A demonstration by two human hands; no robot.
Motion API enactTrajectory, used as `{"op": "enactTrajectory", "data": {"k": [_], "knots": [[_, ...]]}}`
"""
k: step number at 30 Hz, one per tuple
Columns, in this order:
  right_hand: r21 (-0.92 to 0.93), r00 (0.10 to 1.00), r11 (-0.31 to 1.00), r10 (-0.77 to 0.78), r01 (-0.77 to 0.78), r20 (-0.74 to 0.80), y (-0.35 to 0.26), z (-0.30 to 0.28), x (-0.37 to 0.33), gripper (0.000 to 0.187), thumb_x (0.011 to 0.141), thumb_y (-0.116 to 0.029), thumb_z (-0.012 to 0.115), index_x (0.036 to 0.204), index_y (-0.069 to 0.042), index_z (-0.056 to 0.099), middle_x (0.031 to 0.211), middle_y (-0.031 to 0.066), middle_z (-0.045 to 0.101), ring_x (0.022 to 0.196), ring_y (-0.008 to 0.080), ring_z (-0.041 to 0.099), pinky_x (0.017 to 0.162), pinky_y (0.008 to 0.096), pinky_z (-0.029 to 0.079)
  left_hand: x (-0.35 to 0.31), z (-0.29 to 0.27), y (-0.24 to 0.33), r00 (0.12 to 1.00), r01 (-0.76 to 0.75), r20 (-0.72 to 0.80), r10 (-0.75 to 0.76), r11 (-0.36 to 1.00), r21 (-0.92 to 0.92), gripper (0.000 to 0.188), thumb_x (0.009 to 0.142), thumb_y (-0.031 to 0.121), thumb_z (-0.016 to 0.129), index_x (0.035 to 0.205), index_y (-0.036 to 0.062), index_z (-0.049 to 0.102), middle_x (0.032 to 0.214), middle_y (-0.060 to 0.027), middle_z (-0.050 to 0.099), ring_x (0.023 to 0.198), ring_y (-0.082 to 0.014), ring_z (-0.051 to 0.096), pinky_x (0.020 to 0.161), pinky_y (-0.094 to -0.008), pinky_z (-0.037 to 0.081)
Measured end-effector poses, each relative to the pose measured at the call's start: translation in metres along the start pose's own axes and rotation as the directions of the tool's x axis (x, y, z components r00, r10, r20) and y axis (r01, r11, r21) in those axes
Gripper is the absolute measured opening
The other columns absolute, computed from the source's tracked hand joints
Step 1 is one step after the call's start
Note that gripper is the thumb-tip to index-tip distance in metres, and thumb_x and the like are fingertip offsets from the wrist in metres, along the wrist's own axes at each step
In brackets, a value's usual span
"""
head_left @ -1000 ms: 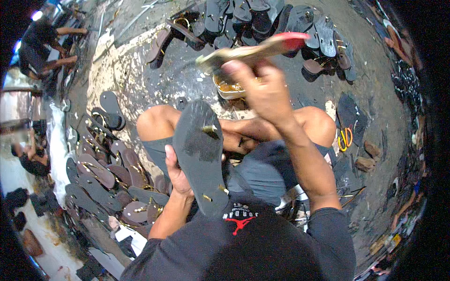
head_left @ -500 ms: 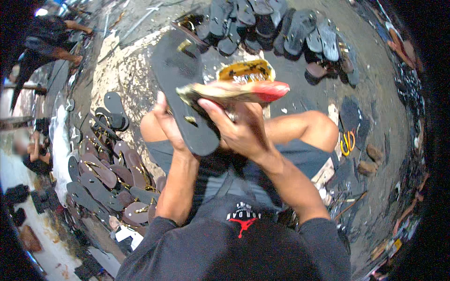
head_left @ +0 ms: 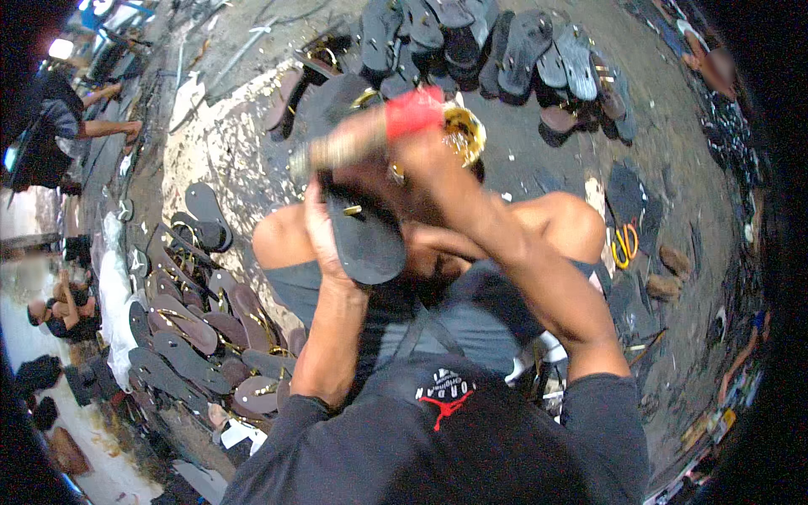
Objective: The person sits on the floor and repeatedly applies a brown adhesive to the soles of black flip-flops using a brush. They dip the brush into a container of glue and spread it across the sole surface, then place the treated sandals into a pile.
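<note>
My left hand [head_left: 321,236] is closed on the edge of a dark grey sandal sole [head_left: 367,251], held tilted above my lap. Short gold strap ends poke from the sole. My right hand [head_left: 421,160], smeared by motion, grips a brush [head_left: 414,111] with a red-wrapped end. The brush's pale tip lies across the upper part of the sole; whether it touches cannot be told. Just beyond the right hand sits a yellow-rimmed container [head_left: 476,135] with amber, glossy stuff inside, partly hidden by the hand and arm.
Several sandals [head_left: 526,55] stand in an arc at the far side. A heap of brown and grey sandals [head_left: 181,324] lies on my left. Yellow-handled scissors [head_left: 624,246] rest at the right, near brown lumps [head_left: 667,273]. Another person [head_left: 63,126] is at the far left.
The brush has swung left and its red end has risen, with my right hand moving up and over the sole. The sole stays in my left hand, slightly shifted.
</note>
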State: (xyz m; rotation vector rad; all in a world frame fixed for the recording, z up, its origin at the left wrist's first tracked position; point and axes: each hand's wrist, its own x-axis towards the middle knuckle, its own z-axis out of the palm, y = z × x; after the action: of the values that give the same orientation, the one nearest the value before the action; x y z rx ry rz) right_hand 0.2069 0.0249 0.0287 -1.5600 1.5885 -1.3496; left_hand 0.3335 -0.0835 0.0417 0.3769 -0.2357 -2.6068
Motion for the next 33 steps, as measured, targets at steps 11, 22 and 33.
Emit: {"op": "enactTrajectory", "data": {"k": [11,22,33], "knots": [[0.118,0.962,0.956,0.272,-0.270,-0.001,-0.035,-0.003,-0.038,0.030,0.097,-0.014,0.059,0.125,-0.004,0.059,0.119,0.0093,0.066,0.111,0.0221,0.062,0.097,0.0361,0.050,0.032,-0.001,0.012,0.989,0.100,0.097,-0.113,0.986,0.131,0.053,0.099,0.051,0.048,0.125,0.0073,0.061,0.105,-0.0121,0.072,0.091,-0.0262,0.071,0.085,-0.0397,0.059],[0.249,0.670,0.965,0.243,-0.089,-0.702,-0.062,-0.068,-0.057,0.029,0.094,-0.016,0.070,0.114,0.003,0.061,0.107,0.0055,0.064,0.100,0.0152,0.059,0.092,0.0298,0.046,0.253,0.032,0.047,0.924,-0.035,-0.291,0.250,0.811,0.585,0.065,0.092,0.050,0.063,0.141,0.0106,0.045,0.143,-0.0153,0.052,0.119,-0.0264,0.061,0.095,-0.0424,0.048],[0.347,0.575,0.902,0.430,-0.255,-0.696,0.012,-0.100,-0.059,0.034,0.098,-0.023,0.067,0.121,0.001,0.061,0.114,0.0047,0.065,0.101,0.0114,0.060,0.090,0.0277,0.048,-0.019,-0.184,0.381,0.531,-0.099,-0.241,0.812,0.342,0.934,0.041,0.096,0.045,0.062,0.098,0.0050,0.071,0.084,-0.0080,0.071,0.072,-0.0124,0.062,0.063,-0.0246,0.044]]}}
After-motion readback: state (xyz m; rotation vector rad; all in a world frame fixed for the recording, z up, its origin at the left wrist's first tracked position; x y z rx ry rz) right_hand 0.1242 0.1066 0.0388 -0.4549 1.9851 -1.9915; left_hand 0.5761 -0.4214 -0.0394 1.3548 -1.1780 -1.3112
